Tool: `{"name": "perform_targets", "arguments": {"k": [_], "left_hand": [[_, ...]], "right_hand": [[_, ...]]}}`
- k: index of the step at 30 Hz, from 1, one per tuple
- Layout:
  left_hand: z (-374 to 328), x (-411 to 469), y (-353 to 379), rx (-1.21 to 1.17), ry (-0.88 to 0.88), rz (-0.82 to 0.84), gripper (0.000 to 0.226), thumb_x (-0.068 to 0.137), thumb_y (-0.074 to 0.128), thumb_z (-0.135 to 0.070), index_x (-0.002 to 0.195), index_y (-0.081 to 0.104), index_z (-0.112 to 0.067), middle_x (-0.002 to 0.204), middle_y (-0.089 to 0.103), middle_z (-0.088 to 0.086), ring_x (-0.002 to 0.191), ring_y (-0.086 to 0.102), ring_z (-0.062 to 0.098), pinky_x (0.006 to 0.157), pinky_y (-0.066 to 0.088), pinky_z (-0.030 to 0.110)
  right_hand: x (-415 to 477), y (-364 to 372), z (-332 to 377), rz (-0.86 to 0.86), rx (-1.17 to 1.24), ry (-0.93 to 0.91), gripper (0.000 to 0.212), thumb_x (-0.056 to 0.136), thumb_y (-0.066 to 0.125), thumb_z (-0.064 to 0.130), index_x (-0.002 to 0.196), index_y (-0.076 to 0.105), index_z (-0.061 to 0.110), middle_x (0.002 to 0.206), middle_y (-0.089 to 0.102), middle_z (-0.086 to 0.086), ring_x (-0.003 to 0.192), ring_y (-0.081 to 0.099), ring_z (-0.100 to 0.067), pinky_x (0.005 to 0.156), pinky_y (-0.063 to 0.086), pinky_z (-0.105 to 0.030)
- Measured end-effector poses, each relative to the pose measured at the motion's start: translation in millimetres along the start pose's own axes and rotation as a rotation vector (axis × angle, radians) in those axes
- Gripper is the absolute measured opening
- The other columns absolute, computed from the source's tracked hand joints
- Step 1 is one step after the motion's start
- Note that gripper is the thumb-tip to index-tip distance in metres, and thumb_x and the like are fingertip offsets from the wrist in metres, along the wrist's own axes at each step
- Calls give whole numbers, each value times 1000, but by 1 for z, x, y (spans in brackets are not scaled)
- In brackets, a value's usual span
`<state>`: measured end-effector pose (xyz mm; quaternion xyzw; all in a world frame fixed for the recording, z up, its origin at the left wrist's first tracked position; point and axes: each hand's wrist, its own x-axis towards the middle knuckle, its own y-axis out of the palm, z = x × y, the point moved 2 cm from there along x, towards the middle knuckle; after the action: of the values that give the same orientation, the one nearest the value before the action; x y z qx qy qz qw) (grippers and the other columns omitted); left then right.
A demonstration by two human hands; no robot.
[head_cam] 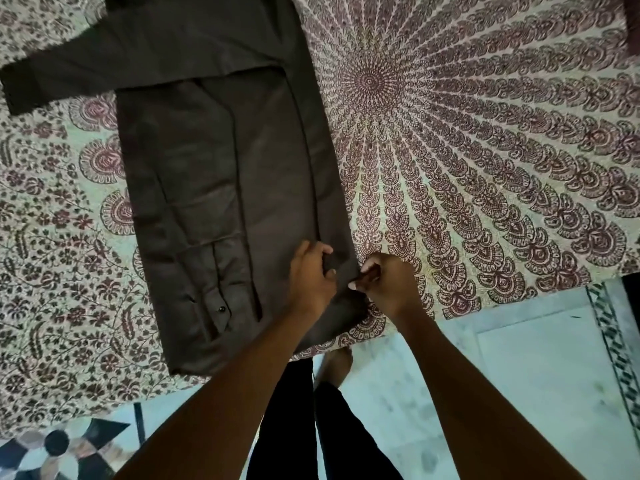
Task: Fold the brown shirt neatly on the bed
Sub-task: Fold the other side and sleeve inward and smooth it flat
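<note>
The brown shirt [221, 174] lies flat on the bed, its length running away from me. One sleeve [69, 77] stretches out to the far left. The other sleeve is folded down along the body, and its buttoned cuff [216, 306] rests near the hem. At the shirt's near right edge, my left hand [311, 275] pinches a fold of the brown cloth. Right beside it, my right hand [388, 282] grips the same edge with closed fingers. Both forearms reach in from the bottom of the view.
The bed is covered by a cream and maroon mandala sheet [485, 150]. Its near edge [502, 303] runs across the lower view. Below lies a pale marble floor [519, 393] with a patterned border, and my dark trousers and a foot [336, 362] show.
</note>
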<state>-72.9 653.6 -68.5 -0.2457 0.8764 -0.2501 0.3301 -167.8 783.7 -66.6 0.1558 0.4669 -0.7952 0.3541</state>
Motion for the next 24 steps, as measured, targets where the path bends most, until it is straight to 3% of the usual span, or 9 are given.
{"name": "perform_targets", "arguments": {"k": [5,8,11,14,17,19,21,24], "left_hand": [[11,-6,-2,60,38,43,44,84,69,2,124,62,-13,122,46,6,93,62,30,93,53,41],[15,-11,-3,271,140,18,53,83,75,-13,133,58,-18,133,42,5,108,59,30,94,53,48],[20,-14,-8,446,185,-67,59,76,83,-29,131,61,-23,140,46,5,119,52,31,87,45,48],[31,-16,-6,487,197,-78,68,70,84,-35,133,58,-24,148,44,6,124,46,32,90,44,50],[37,-18,-8,483,187,-39,81,68,84,-41,141,52,-25,155,39,4,130,38,30,94,44,54],[37,-14,-13,518,225,6,95,65,86,-43,149,45,-27,163,34,-1,138,32,28,96,42,57],[33,-6,-21,547,270,70,110,67,86,-46,159,28,-29,172,16,-7,150,17,26,103,36,62],[27,12,-28,591,305,197,129,71,83,-54,164,-1,-29,173,-13,-10,158,-11,25,114,15,71]], "right_hand": [[6,-2,-2,102,-83,-92,29,69,91,31,78,64,26,77,70,6,75,67,-17,69,51,-29],[7,-4,5,-23,-144,-274,18,87,76,30,98,71,17,92,70,-2,79,66,-20,72,56,-34],[10,-3,15,-145,-395,-599,34,88,64,18,121,68,12,123,62,-11,108,60,-32,84,57,-43],[24,-2,22,19,-703,-830,56,85,57,24,140,58,14,154,47,-8,137,46,-31,100,47,-49],[51,-8,32,151,-850,-856,59,99,43,34,156,40,16,170,25,-3,154,29,-25,113,35,-51],[76,-17,45,169,-918,-854,61,106,31,44,162,27,19,173,12,0,159,18,-21,119,29,-52],[102,-26,65,174,-976,-862,64,106,26,50,164,18,23,174,4,2,160,11,-20,122,24,-55],[137,-37,97,177,-1023,-855,69,102,22,56,165,13,28,174,5,1,159,13,-23,122,23,-58]]}}
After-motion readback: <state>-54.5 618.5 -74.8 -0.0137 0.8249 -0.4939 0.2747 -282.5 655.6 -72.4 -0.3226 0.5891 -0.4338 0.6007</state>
